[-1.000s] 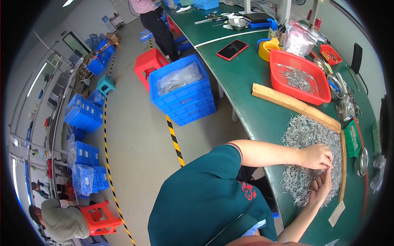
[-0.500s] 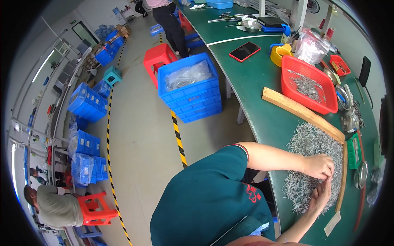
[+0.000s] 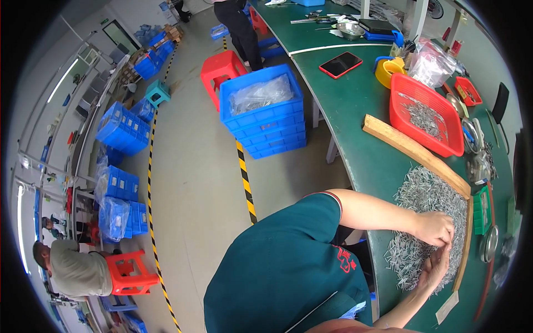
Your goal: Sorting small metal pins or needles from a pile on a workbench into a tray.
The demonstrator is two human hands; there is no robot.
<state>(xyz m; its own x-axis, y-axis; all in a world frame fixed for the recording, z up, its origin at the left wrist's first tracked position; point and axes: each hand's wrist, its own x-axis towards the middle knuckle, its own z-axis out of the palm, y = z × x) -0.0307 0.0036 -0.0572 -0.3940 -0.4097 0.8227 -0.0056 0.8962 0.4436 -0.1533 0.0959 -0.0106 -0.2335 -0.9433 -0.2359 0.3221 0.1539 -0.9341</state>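
A spread heap of small silvery metal pins point(image 3: 413, 244) covers the near part of the green table. Above it, my left hand point(image 3: 436, 228) is closed, its fingertips pinched together and bent downward. My right hand point(image 3: 436, 267) comes up from below with its fingers curled and pressed together. The fingertips of both hands meet over the heap's right side. Whatever they hold between them is too small and too covered to make out. Wooden strips point(image 3: 419, 155) border the heap at its far and right sides.
Past the wood stands a red plastic basket point(image 3: 397, 111) with more pins. A phone point(image 3: 340, 65), a yellow tape roll point(image 3: 388, 71), a green tray point(image 3: 481, 210) and a metal dish point(image 3: 489, 244) lie on the table. Stacked blue crates point(image 3: 266, 119) and a red stool point(image 3: 219, 69) stand beside it.
The whole view has shifted slightly, with the table and crates sitting a little further right. My hands stay together over the pins, with only slight finger movement.
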